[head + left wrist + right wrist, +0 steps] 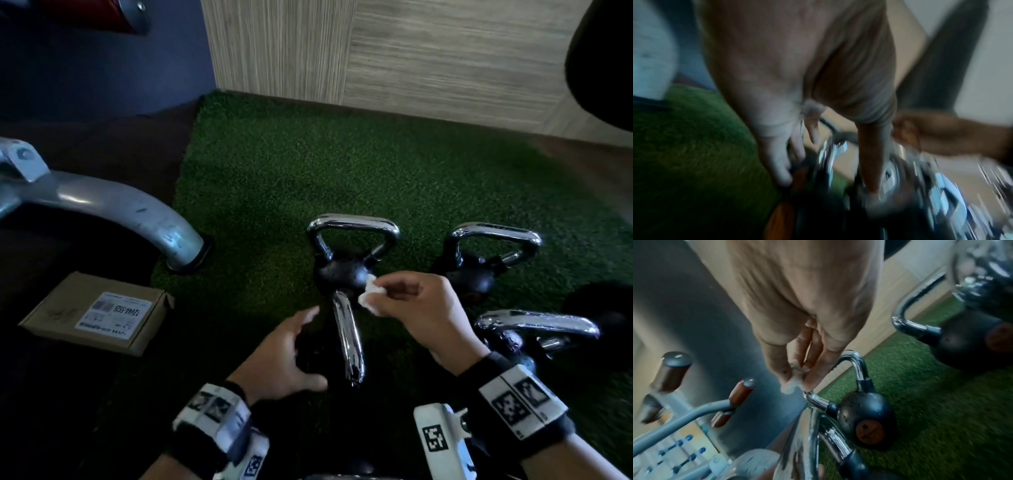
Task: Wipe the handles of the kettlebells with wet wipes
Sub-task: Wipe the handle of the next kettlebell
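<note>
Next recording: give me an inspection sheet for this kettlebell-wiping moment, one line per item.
Surface: green turf mat beside dark floor.
Job's things: four chrome handles visible; nearest kettlebell handle between the hands; wet wipe crumpled.
Clutter: cardboard box on the dark floor.
Grippers: right hand pinches the wipe; left hand spread beside the nearest handle, holding nothing.
Cables: nothing seen.
Surroundings: grey machine leg, wood-look wall.
</note>
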The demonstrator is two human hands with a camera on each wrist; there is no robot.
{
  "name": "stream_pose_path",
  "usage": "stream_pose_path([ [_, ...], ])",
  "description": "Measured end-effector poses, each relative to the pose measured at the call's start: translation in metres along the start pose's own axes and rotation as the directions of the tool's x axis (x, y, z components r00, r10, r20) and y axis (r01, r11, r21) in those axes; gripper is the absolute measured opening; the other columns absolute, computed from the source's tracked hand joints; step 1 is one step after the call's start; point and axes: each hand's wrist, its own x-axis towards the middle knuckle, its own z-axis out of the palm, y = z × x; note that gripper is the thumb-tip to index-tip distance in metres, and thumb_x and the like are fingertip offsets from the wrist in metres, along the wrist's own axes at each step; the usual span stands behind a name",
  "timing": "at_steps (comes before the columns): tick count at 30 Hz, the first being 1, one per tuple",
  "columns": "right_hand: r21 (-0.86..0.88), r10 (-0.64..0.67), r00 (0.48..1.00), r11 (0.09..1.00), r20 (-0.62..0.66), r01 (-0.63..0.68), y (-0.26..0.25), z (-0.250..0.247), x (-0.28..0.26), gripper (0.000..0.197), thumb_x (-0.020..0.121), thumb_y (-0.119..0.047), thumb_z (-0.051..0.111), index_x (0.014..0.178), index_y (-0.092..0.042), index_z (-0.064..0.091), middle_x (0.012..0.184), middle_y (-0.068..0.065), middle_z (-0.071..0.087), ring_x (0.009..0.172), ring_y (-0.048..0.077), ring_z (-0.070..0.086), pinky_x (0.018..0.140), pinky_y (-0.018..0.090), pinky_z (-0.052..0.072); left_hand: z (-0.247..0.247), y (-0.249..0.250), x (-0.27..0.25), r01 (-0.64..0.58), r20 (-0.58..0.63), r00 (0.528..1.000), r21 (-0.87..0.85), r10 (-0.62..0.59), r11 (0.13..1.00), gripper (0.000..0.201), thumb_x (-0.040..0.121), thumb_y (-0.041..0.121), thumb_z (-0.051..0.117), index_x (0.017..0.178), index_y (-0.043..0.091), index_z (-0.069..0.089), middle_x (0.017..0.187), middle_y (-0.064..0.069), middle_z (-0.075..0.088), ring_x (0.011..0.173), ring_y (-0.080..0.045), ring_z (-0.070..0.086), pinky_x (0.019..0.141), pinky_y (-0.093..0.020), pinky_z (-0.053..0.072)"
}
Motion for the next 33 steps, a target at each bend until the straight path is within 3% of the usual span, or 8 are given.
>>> stream_pose_path([
  [3, 0.146, 0.154, 0.986, 0.979, -0.061, -0.143, 0.025, -0.004, 0.005, 0.026, 0.069, -0.005, 0.092, 0.092, -0.008, 0.079, 0.086, 0.015, 0.079, 0.088, 0.031, 0.078, 0.087, 0.045, 0.063, 0.044, -0.025, 0.012, -0.052, 0.085, 0.996, 0.227, 0.033, 0.972, 0.159, 0.05, 0.07, 0.09, 0.16, 0.032, -0.019, 0.167, 0.013, -0.023, 0.156, -0.016, -0.017, 0.129, -0.035, 0.002],
  [5, 0.161, 0.219, 0.974, 0.965, -0.058, -0.208, 0.038, 0.0, 0.004, 0.029, 0.069, -0.001, 0.091, 0.094, -0.007, 0.077, 0.091, 0.018, 0.078, 0.09, 0.032, 0.078, 0.082, 0.039, 0.064, 0.068, -0.029, 0.021, 0.0, 0.001, 1.0, 0.298, -0.001, 0.954, 0.165, 0.052, 0.073, 0.087, 0.154, 0.03, -0.036, 0.16, 0.019, -0.036, 0.152, -0.019, -0.029, 0.128, -0.045, -0.002],
  [8, 0.134, 0.288, 0.957, 0.949, -0.017, -0.284, 0.054, 0.011, 0.003, 0.029, 0.07, 0.001, 0.09, 0.091, -0.014, 0.076, 0.09, 0.013, 0.077, 0.082, 0.02, 0.077, 0.076, 0.033, 0.064, 0.083, -0.013, 0.028, -0.029, -0.2, 0.974, 0.369, 0.11, 0.929, 0.147, 0.065, 0.073, 0.078, 0.157, 0.022, -0.024, 0.17, -0.007, 0.001, 0.156, -0.029, 0.011, 0.127, -0.047, 0.022],
  [11, 0.148, 0.347, 0.938, 0.926, 0.024, -0.346, 0.066, 0.022, 0.009, 0.029, 0.073, 0.004, 0.087, 0.092, -0.014, 0.075, 0.089, 0.012, 0.077, 0.085, 0.022, 0.077, 0.083, 0.041, 0.064, 0.086, -0.014, 0.032, -0.102, -0.24, 0.928, 0.569, 0.284, 0.816, 0.113, 0.073, 0.057, 0.062, 0.155, 0.003, 0.006, 0.147, -0.03, 0.047, 0.127, -0.04, 0.058, 0.104, -0.046, 0.053],
  [15, 0.089, 0.335, 0.941, 0.937, 0.048, -0.338, 0.076, 0.034, 0.021, 0.032, 0.075, 0.0, 0.087, 0.104, -0.006, 0.078, 0.096, 0.014, 0.079, 0.091, 0.027, 0.077, 0.085, 0.041, 0.063, 0.06, -0.033, 0.038, -0.219, -0.151, 0.939, 0.431, 0.309, 0.876, 0.109, 0.072, 0.042, 0.071, 0.161, 0.006, 0.019, 0.16, -0.006, 0.032, 0.145, -0.022, 0.038, 0.123, -0.027, 0.028],
  [22, -0.098, 0.304, 0.949, 0.95, 0.077, -0.296, 0.075, 0.041, 0.026, 0.022, 0.076, -0.009, 0.089, 0.097, -0.009, 0.081, 0.086, 0.01, 0.08, 0.077, 0.019, 0.078, 0.072, 0.025, 0.063, 0.045, -0.032, 0.037, -0.295, -0.084, 0.942, 0.26, 0.325, 0.92, 0.105, 0.069, 0.026, 0.08, 0.152, 0.038, 0.016, 0.148, 0.031, 0.024, 0.138, 0.003, 0.029, 0.116, -0.008, 0.019],
  [27, -0.135, 0.157, 0.987, 0.978, -0.015, -0.158, 0.073, 0.036, 0.038, 0.018, 0.076, -0.015, 0.09, 0.091, -0.022, 0.083, 0.085, -0.001, 0.081, 0.083, 0.018, 0.078, 0.083, 0.038, 0.064, 0.043, -0.041, 0.041, -0.219, -0.054, 0.969, 0.276, 0.243, 0.936, 0.119, 0.074, 0.042, 0.084, 0.163, 0.017, 0.01, 0.164, 0.005, 0.024, 0.153, -0.006, 0.022, 0.125, -0.018, 0.015],
  [33, -0.15, 0.125, 0.992, 0.981, -0.005, -0.125, 0.076, 0.038, 0.035, 0.027, 0.074, -0.011, 0.09, 0.098, -0.02, 0.082, 0.091, -0.001, 0.081, 0.087, 0.015, 0.078, 0.088, 0.037, 0.063, 0.043, -0.044, 0.049, -0.206, -0.063, 0.97, 0.3, 0.235, 0.931, 0.13, 0.068, 0.056, 0.085, 0.163, 0.025, 0.002, 0.163, 0.017, 0.016, 0.152, 0.001, 0.018, 0.123, -0.017, 0.019],
])
